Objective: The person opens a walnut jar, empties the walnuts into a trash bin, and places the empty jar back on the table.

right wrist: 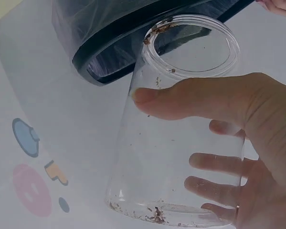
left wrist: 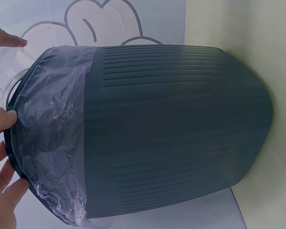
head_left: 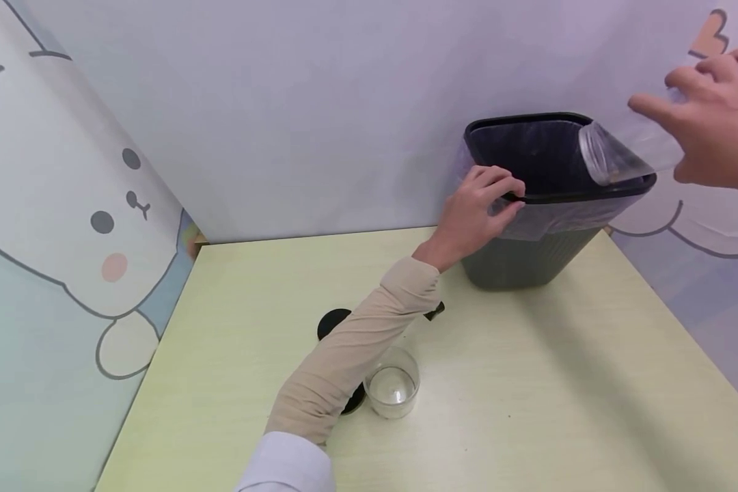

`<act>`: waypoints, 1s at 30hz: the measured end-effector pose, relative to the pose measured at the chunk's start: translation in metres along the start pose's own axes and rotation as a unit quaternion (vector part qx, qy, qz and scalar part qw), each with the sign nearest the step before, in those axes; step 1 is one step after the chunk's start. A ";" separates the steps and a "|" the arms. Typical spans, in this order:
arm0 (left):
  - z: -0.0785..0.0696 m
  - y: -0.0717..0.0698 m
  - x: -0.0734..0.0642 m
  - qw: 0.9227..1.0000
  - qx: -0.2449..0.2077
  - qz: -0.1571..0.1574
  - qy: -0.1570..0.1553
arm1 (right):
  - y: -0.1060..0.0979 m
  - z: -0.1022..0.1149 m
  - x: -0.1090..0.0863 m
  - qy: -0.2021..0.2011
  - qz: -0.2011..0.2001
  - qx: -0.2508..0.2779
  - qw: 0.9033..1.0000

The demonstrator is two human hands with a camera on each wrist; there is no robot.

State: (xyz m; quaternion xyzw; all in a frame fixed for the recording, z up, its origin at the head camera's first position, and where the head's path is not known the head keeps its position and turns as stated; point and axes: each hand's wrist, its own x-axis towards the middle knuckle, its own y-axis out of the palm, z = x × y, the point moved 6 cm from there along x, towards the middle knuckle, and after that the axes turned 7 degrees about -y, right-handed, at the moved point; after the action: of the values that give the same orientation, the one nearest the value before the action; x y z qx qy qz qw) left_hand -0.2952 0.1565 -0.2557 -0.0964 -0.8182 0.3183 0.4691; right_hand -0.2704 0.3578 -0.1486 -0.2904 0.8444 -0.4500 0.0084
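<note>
My right hand (head_left: 722, 123) grips a clear glass jar (right wrist: 157, 157) round its side, thumb on one face and fingers on the other. The jar is tilted, its open mouth over the rim of a dark trash bin (head_left: 510, 263). Brown flakes cling inside the jar near the mouth and at the base, as the right wrist view shows. A clear plastic liner (left wrist: 57, 119) is folded over the bin's rim. With thumb and fingers, my left hand (head_left: 476, 205) pinches the near left part of that rim. The bin's bottom is hidden from me.
On the pale table (head_left: 252, 294), another clear glass jar (head_left: 393, 389) stands beside my left forearm. A round black lid (head_left: 332, 320) and another black round thing (head_left: 353, 400) are partly hidden by the sleeve, near a small black object (head_left: 434, 311). Walls rise behind and at both sides.
</note>
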 end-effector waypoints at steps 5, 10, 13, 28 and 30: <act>0.001 0.001 0.001 1.000 0.002 0.007 -0.006 | -0.002 -0.002 0.002 -0.008 -0.038 0.004 0.999; 0.003 0.000 0.002 1.000 0.004 0.009 -0.010 | -0.010 0.005 0.007 -0.039 -0.067 -0.044 0.996; 0.004 0.000 0.002 1.000 0.005 0.009 -0.012 | -0.015 0.012 0.011 -0.055 -0.068 -0.075 0.993; -0.001 0.007 0.005 0.999 -0.004 0.027 -0.016 | 0.003 0.028 0.015 -0.096 -0.035 -0.092 0.991; -0.002 0.008 0.005 0.999 -0.004 0.033 -0.017 | 0.005 0.026 0.014 -0.080 -0.023 -0.079 0.993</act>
State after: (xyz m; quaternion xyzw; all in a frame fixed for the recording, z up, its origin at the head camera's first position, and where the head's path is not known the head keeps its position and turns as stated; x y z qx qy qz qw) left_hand -0.2973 0.1657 -0.2565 -0.1199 -0.8240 0.3316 0.4435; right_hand -0.2766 0.3333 -0.1644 -0.3451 0.8667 -0.3576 0.0429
